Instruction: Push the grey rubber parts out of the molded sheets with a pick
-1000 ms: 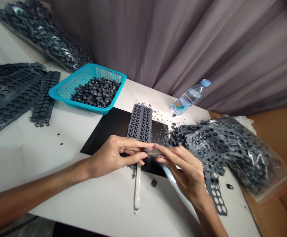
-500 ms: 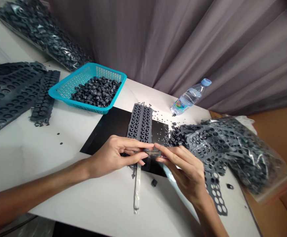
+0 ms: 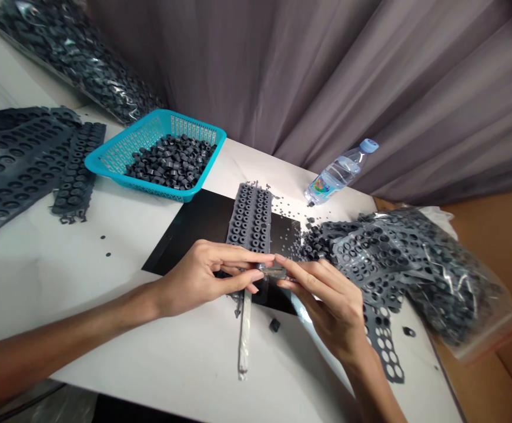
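Note:
Between my left hand point(image 3: 214, 270) and my right hand point(image 3: 326, 294) is a small dark grey block-like piece point(image 3: 274, 272), pinched at its two ends by the fingertips. The fingers partly cover it, so its exact kind is not clear. Beneath and behind the hands lies a grey moulded rubber sheet point(image 3: 250, 214) with rows of ring-shaped parts, resting on a black flat board point(image 3: 189, 226). A stick wrapped in whitish material point(image 3: 245, 338) runs toward me from under my left fingers; its far end is hidden. One loose dark piece point(image 3: 274, 325) lies below the hands.
A turquoise basket point(image 3: 150, 189) holds many small dark parts. Behind it leans a full plastic bag point(image 3: 79, 56). Rubber sheets point(image 3: 13, 164) lie at left. At right are a water bottle point(image 3: 337, 176), punched sheets point(image 3: 370, 252), crumbs and another filled bag point(image 3: 454, 299).

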### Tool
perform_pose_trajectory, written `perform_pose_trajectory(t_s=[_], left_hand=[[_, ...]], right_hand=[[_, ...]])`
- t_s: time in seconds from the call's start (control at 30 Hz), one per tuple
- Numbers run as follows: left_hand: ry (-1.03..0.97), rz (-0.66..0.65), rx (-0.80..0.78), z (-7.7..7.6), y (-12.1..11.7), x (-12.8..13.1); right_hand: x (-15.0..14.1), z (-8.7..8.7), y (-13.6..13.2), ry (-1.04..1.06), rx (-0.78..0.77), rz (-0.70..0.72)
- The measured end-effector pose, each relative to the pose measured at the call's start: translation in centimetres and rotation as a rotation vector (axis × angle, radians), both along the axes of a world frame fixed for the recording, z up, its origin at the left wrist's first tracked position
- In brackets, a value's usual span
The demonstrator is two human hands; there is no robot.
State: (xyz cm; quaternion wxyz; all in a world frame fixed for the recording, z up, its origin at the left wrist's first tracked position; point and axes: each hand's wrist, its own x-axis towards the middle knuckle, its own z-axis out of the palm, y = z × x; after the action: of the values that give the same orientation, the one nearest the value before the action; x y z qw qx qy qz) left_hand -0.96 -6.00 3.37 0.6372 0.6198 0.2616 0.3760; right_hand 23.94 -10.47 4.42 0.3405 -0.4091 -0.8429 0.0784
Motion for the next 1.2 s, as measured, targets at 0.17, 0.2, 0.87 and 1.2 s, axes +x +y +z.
perform_pose_trajectory(t_s=[0.17,0.2,0.87,1.2], left_hand=[[-0.004,0.006,0.005,-0.05,0.03,0.06],[-0.001,0.007,0.005,-0.08,0.04,0.05],[0.011,-0.007,-0.003,-0.15,0.06,-0.06],[0.021,-0.003,0.005,0.02,0.00,-0.09]], right_hand=[[-0.01,0.14,-0.16,0.004,0.002,-0.010],[0.01,0.16,-0.19,0.005,0.001,-0.011],[-0.04,0.10,-0.16,-0.012,-0.001,-0.012],[-0.07,0.16,-0.20,-0.008,0.004,-0.010]])
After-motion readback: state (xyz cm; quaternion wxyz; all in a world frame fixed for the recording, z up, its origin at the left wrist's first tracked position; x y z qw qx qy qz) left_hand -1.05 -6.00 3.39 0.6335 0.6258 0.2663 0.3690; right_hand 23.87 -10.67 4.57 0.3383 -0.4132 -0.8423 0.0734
